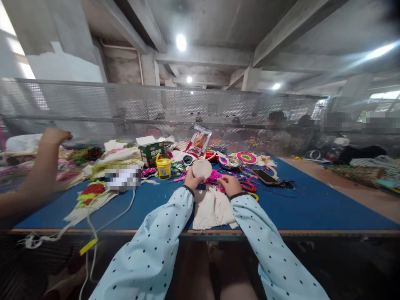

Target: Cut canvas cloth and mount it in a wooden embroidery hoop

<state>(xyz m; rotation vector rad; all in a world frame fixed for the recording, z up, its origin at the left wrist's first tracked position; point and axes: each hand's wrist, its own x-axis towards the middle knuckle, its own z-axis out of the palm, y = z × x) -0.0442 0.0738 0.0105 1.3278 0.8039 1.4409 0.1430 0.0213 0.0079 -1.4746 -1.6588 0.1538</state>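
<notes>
My left hand (191, 180) grips a small round embroidery hoop (202, 169) by its near left edge; cream fabric is stretched flat across it. To its right, my right hand (230, 185) is closed in a pinch; anything between the fingertips is too small to make out. Bright pink yarn (213, 176) lies in a tangle between and behind my hands. Beneath them a cream cloth (211, 209) spreads, wrinkled, toward the table edge. Red-handled scissors (248, 186) sit just right of my right hand.
On the blue table (300, 210) are a phone (265, 176), a metal bowl (231, 165), a yellow tub (164, 168), a green box (151, 151) and a red snack bag (199, 141). Another person's arm (37, 175) reaches in at left. A perforated metal screen (137, 112) stands behind.
</notes>
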